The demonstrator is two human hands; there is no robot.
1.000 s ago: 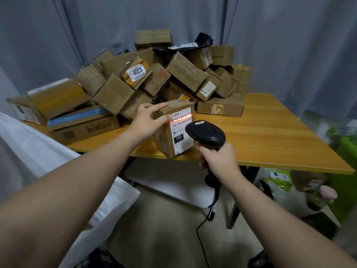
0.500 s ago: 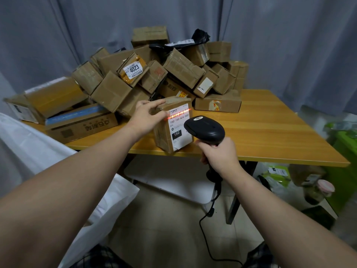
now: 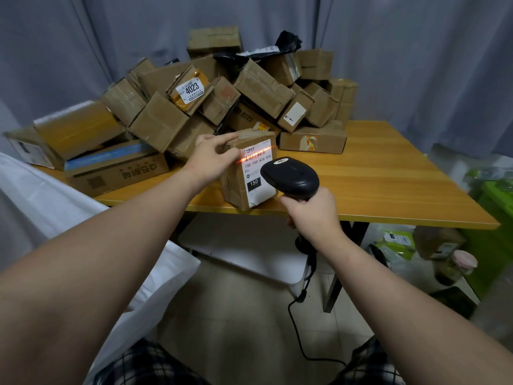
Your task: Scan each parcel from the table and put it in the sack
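A small cardboard parcel [image 3: 239, 179] stands on end at the front edge of the wooden table [image 3: 388, 176], its white label facing me. My left hand [image 3: 213, 157] grips its top left corner. My right hand [image 3: 312, 215] holds a black barcode scanner [image 3: 290, 177] just right of the label. A red scan line lies across the label's barcode. A white sack [image 3: 155, 287] hangs open at the lower left, beside the table.
A heap of cardboard parcels [image 3: 222, 101] fills the table's back and left. A flat box [image 3: 312, 140] lies just behind the held parcel. The scanner's cable [image 3: 299, 323] trails to the floor. A green bin [image 3: 497, 218] and clutter stand at the right.
The view has dipped slightly, so the table sits higher in frame. The parcel and both hands keep their places; the red scan line stays on the label's barcode.
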